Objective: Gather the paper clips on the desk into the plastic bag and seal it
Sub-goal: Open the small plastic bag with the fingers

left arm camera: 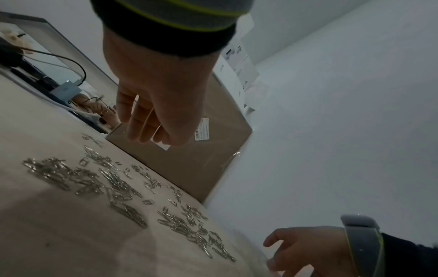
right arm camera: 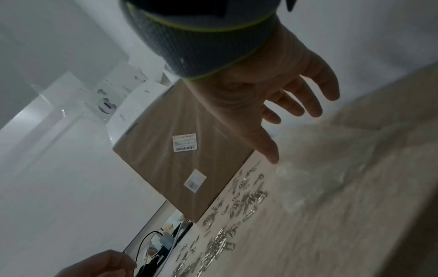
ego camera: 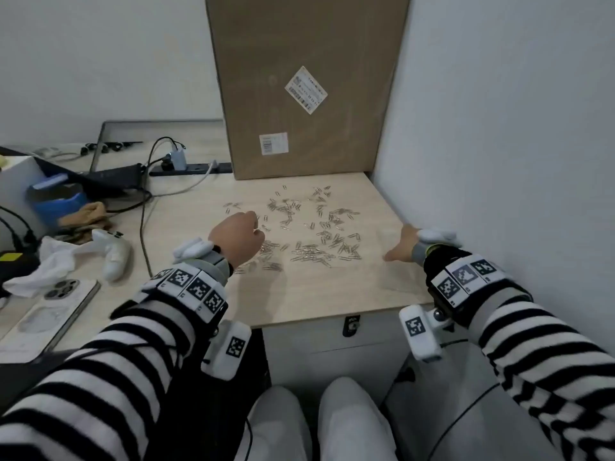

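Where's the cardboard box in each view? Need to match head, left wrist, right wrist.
Head: cardboard box top centre, upright at the back of the desk, behind the paper clips.
Left wrist: box mid-frame, tilted, partly behind the left hand.
Right wrist: box centre, tilted, left of the right hand.
Shared landmark: the white barcode label on the box face.
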{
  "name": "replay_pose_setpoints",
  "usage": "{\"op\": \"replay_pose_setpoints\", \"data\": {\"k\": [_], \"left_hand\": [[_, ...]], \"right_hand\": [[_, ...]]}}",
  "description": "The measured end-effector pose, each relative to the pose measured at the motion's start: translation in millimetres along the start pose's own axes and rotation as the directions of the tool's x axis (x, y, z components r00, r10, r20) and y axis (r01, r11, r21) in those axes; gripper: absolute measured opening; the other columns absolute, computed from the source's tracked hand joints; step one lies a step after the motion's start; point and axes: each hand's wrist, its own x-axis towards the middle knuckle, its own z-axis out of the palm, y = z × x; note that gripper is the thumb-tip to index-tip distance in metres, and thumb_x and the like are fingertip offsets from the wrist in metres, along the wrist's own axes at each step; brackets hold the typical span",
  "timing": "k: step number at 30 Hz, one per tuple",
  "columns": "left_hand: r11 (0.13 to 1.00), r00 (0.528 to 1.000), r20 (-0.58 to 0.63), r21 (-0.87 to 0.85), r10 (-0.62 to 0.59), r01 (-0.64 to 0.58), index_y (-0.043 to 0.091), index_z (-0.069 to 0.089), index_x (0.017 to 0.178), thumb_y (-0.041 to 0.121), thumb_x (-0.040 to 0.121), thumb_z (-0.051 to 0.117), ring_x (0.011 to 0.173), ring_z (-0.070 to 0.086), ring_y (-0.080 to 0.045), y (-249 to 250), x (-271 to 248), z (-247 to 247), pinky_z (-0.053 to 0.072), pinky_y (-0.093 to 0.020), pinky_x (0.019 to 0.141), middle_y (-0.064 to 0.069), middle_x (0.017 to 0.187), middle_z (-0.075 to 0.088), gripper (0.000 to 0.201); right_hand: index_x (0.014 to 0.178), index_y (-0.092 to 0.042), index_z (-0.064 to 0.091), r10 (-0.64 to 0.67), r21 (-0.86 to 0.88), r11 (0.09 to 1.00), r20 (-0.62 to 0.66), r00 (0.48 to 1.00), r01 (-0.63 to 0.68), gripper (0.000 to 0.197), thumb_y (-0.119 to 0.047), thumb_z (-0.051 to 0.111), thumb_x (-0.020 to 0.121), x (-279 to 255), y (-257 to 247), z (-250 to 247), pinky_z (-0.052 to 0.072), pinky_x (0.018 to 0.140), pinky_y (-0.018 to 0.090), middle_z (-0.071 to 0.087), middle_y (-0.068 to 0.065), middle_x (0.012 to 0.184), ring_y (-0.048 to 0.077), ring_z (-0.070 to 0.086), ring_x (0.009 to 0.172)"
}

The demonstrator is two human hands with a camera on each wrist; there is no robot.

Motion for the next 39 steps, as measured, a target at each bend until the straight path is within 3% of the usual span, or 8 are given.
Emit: {"op": "replay_pose_setpoints", "data": {"k": [10,17,21,24,27,30,34,39], "left_hand": [[0.992,0.993,-0.029,-0.055,0.114,-0.115,0.011,0.057,0.105,0.024,0.089,0.046,0.090,0.056,-0.027,18,1,13,0.039,-0.031,0.069,-0.006,0.101,0.062,0.023],[0.930,0.956,0.040,-0.248,0.291,-0.272,0.017,0.059,0.105,0.047,0.090,0.053,0.085,0.058,-0.016,55,-7,4,0.047,-0.034,0.081,0.005,0.095,0.063,0.034],[0.905,0.960,0.102,-0.373,0.261,-0.206,0.008,0.065,0.093,0.050,0.092,0.048,0.070,0.053,-0.013,77,-11,-3,0.043,-0.029,0.068,0.000,0.080,0.061,0.045],[0.875,0.954,0.065,-0.420,0.293,-0.240,0.008,0.064,0.078,0.032,0.092,0.056,0.051,0.051,0.002,79,-9,-1,0.035,-0.012,0.050,0.001,0.070,0.065,0.029],[0.868,0.965,0.032,-0.445,0.262,-0.221,0.013,0.062,0.076,0.025,0.092,0.055,0.056,0.053,0.002,76,-5,-1,0.037,-0.016,0.053,0.007,0.066,0.064,0.022],[0.854,0.975,0.002,-0.482,0.224,-0.195,0.011,0.061,0.078,0.024,0.093,0.054,0.067,0.060,-0.013,74,-3,-5,0.045,-0.026,0.061,0.011,0.064,0.061,0.021],[0.804,0.975,-0.012,-0.563,0.224,-0.192,0.011,0.063,0.079,0.022,0.093,0.053,0.078,0.065,-0.024,73,-3,-10,0.049,-0.033,0.069,0.007,0.069,0.065,0.019],[0.763,0.978,-0.027,-0.622,0.208,-0.179,0.010,0.064,0.082,0.021,0.093,0.054,0.069,0.054,-0.012,75,-5,-13,0.042,-0.028,0.065,0.000,0.077,0.065,0.018]], "right_hand": [[0.137,0.000,0.039,0.034,0.399,0.916,-0.016,0.999,-0.025,0.059,-0.007,0.063,0.083,8,-1,8,0.040,0.100,0.042,0.046,0.023,0.137,0.037,0.047,0.126],[0.125,-0.016,0.046,0.022,0.787,0.606,-0.165,0.986,0.118,0.055,-0.013,0.071,0.076,11,-38,4,0.051,0.095,0.043,0.060,0.008,0.109,0.026,0.059,0.101],[0.125,-0.015,0.044,-0.066,0.802,0.545,-0.250,0.966,0.244,0.053,-0.013,0.071,0.079,1,-54,3,0.050,0.076,0.029,0.051,-0.002,0.091,0.019,0.055,0.087],[0.127,-0.014,0.043,-0.087,0.797,0.533,-0.283,0.955,0.285,0.053,-0.014,0.069,0.082,-6,-59,2,0.038,0.054,0.018,0.048,-0.004,0.087,0.017,0.053,0.084],[0.132,-0.015,0.037,-0.105,0.697,0.617,-0.386,0.916,0.365,0.062,-0.020,0.071,0.080,-16,-63,1,0.045,0.076,0.025,0.052,0.000,0.111,0.021,0.053,0.102],[0.126,-0.020,0.047,-0.249,0.483,0.693,-0.536,0.807,0.535,0.057,-0.028,0.073,0.076,-26,-69,2,0.038,0.102,0.036,0.045,0.006,0.132,0.023,0.046,0.120],[0.088,-0.027,0.068,-0.462,0.350,0.711,-0.420,0.781,0.609,0.017,-0.040,0.069,0.078,-36,-78,6,0.044,0.096,0.042,0.066,-0.007,0.102,0.014,0.060,0.101],[0.083,-0.025,0.069,-0.481,0.393,0.690,-0.380,0.790,0.608,0.014,-0.039,0.070,0.078,-38,-82,12,0.051,0.087,0.040,0.072,-0.006,0.084,0.014,0.067,0.085]]}}
